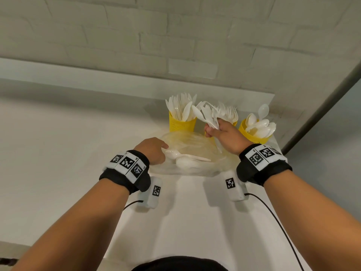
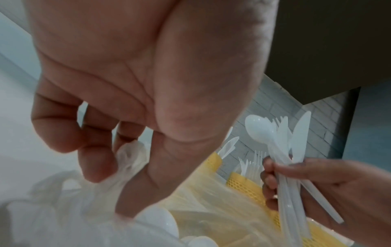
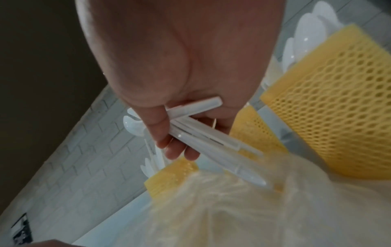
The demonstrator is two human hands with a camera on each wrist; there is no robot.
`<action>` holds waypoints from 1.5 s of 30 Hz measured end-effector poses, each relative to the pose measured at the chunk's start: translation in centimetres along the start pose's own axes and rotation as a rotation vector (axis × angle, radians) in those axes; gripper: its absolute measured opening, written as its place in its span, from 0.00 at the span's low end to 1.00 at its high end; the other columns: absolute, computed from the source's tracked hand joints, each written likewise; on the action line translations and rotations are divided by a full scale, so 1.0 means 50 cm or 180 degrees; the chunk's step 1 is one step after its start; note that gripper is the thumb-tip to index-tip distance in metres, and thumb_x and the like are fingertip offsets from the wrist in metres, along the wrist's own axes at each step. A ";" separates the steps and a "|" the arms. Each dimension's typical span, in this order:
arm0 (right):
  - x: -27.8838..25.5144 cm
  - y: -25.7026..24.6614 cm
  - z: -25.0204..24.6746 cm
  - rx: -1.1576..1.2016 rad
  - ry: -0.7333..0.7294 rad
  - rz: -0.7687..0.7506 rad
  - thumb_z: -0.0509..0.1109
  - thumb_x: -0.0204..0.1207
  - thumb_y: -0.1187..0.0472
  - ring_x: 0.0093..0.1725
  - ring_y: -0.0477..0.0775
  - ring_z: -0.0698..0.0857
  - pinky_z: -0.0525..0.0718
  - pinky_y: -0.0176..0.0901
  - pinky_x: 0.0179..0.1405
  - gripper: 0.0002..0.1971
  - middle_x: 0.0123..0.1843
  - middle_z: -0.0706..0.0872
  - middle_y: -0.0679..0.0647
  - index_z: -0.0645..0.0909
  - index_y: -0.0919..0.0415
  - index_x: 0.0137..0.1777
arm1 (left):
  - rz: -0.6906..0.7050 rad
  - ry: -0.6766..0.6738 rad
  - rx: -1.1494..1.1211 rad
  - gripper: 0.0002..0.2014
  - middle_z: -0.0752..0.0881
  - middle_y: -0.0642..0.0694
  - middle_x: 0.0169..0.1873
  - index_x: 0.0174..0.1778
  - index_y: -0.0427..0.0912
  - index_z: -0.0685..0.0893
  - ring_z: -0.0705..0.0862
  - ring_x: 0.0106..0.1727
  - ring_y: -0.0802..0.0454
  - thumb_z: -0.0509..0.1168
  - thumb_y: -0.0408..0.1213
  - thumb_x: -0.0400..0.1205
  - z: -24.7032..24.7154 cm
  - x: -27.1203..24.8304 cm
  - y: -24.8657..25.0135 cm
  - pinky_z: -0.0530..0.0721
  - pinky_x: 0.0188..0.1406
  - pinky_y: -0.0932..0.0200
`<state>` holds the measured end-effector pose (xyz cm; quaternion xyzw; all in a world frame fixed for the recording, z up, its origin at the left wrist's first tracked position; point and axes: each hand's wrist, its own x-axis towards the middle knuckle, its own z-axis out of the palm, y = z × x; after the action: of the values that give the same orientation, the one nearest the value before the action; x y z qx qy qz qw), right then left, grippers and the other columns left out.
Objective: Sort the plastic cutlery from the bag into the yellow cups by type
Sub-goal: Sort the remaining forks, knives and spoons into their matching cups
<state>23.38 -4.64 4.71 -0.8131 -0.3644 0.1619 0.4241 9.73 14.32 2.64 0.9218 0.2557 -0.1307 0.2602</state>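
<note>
1. My right hand [image 1: 224,133] clenches a mixed cutlery bundle [image 2: 289,160] by the handles, above the bag [image 1: 195,151].
2. My left hand [image 1: 154,151] pinches the bag's film on the surface [image 1: 58,153].
3. Bundle looks light, stiff, slick; mid-handle is the best hold.
4. Long axes near upright, heads up toward the yellow cups [image 1: 181,124].

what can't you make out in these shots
- How many pieces the right hand holds: the bunch overlaps in every view, and the fingers cover the grip.
- What is left in the bag: crinkled film blurs the contents in the head view; both wrist views are smeared.
- The middle cup: the right hand hides most of it in the head view.
- Left hand fingertips: hidden under the hand in the head view.
</note>
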 end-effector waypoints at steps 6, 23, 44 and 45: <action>0.022 -0.065 0.008 0.0530 0.0189 -0.0238 0.59 0.82 0.69 0.31 0.50 0.74 0.77 0.42 0.37 0.09 0.33 0.74 0.52 0.73 0.56 0.42 | -0.0004 -0.0018 0.0242 0.25 0.70 0.47 0.77 0.76 0.49 0.74 0.69 0.78 0.47 0.61 0.31 0.82 0.001 -0.003 0.019 0.69 0.76 0.56; 0.001 -0.032 0.076 -0.1028 -0.0496 0.0269 0.68 0.80 0.51 0.35 0.52 0.78 0.70 0.39 0.35 0.11 0.34 0.79 0.48 0.72 0.50 0.38 | -0.0280 0.0088 0.0586 0.22 0.80 0.46 0.69 0.69 0.45 0.79 0.78 0.69 0.42 0.59 0.38 0.79 0.016 0.012 0.049 0.77 0.68 0.49; 0.003 0.029 0.114 -0.2246 -0.1014 0.0878 0.77 0.62 0.46 0.40 0.55 0.82 0.73 0.40 0.32 0.15 0.39 0.81 0.50 0.77 0.53 0.34 | 0.0394 0.0090 -0.0916 0.31 0.77 0.42 0.69 0.73 0.42 0.74 0.77 0.68 0.44 0.72 0.27 0.73 0.025 0.004 0.033 0.76 0.62 0.56; 0.002 0.033 0.115 -0.2208 -0.1027 0.0857 0.77 0.62 0.46 0.41 0.56 0.82 0.75 0.41 0.35 0.14 0.40 0.82 0.50 0.78 0.53 0.37 | 0.0410 0.0101 -0.0928 0.29 0.78 0.43 0.68 0.71 0.42 0.76 0.78 0.66 0.45 0.72 0.26 0.74 0.022 0.005 0.030 0.77 0.60 0.57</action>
<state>20.89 -1.89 0.01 -0.9126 -0.3496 0.2089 0.0370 10.62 12.70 2.24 0.8907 0.2165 -0.0607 0.3950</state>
